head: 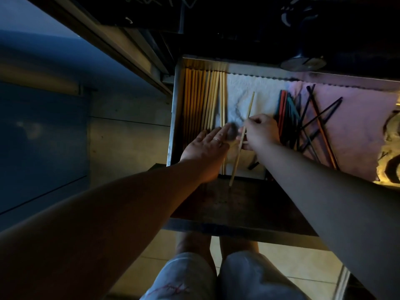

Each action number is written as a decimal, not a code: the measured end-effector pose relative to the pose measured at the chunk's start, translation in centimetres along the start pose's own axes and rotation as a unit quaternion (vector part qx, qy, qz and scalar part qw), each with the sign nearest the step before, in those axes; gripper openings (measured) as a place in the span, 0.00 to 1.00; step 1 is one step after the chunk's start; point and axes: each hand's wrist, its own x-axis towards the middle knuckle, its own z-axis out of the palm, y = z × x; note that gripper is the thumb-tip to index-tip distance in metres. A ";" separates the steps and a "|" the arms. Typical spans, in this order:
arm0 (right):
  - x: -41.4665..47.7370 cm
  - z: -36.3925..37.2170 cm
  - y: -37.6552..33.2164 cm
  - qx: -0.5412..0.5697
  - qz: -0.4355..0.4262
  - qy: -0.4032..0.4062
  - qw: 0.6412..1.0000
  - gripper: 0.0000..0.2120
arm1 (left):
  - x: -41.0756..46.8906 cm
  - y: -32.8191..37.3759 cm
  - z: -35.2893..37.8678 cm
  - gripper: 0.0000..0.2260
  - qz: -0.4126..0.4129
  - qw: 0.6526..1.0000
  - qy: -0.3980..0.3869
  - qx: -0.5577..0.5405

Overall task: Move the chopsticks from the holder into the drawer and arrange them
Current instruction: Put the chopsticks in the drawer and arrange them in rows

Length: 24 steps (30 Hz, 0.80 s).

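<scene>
An open metal drawer [173, 118] is lined with a white paper towel [255, 92] and a pink cloth [357, 131]. Several wooden chopsticks [203, 98] lie in a neat row along its left side. My left hand [207, 146] rests flat on their near ends, fingers apart, a ring on one finger. My right hand [259, 131] pinches a single wooden chopstick [249, 111], tilted, with its lower end past the drawer's front. Several dark and coloured chopsticks [303, 124] lie crossed in a loose heap to the right. No holder shows.
A dark counter edge [303, 63] overhangs the drawer's back. The drawer's dark front panel [238, 208] is below my hands. A cabinet side [129, 131] stands to the left. My knees and a tiled floor [292, 263] are at the bottom.
</scene>
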 end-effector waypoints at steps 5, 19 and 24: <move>0.1 0.5 0.2 -0.027 -0.020 -0.008 0.999 0.08 | 0.2 -0.6 0.0 0.37 -0.014 1.000 0.011 -0.004; -0.2 2.5 0.4 -0.242 -0.259 -0.001 0.935 0.05 | -0.1 -0.9 -0.5 0.37 -0.163 0.985 0.000 -0.060; 0.3 4.4 0.4 -0.312 -0.217 0.012 0.925 0.10 | -0.5 -1.5 -0.1 0.35 -0.158 0.987 0.021 0.035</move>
